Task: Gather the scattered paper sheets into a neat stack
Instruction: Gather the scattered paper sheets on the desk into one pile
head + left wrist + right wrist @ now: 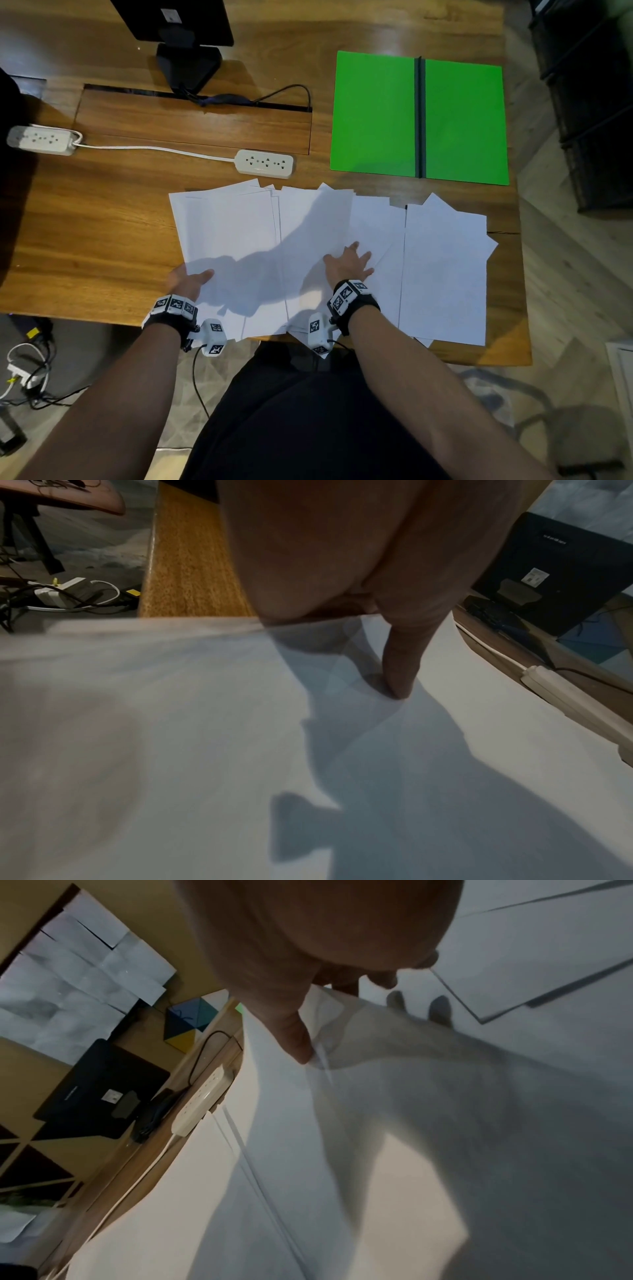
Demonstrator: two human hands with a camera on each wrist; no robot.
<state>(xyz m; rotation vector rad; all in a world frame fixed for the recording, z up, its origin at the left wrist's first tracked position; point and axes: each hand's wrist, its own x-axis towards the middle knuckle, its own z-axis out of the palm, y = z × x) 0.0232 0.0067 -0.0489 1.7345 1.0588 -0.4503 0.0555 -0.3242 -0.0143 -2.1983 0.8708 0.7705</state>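
Several white paper sheets (318,240) lie overlapped and fanned across the near part of the wooden table (102,222). My left hand (190,279) grips the left edge of the leftmost sheets. Its thumb (399,666) lies on top of the paper (205,723), and its other fingers are hidden under the edge. My right hand (351,262) rests flat on the middle sheets with its fingers spread. In the right wrist view the thumb (296,1037) presses on a sheet (445,1123). More sheets (445,274) lie to the right, untouched.
An open green folder (376,113) lies at the back right. Two white power strips (264,163) (39,138), joined by a cable, and a black monitor stand (186,58) sit behind the papers. Some sheets overhang the near table edge (479,359).
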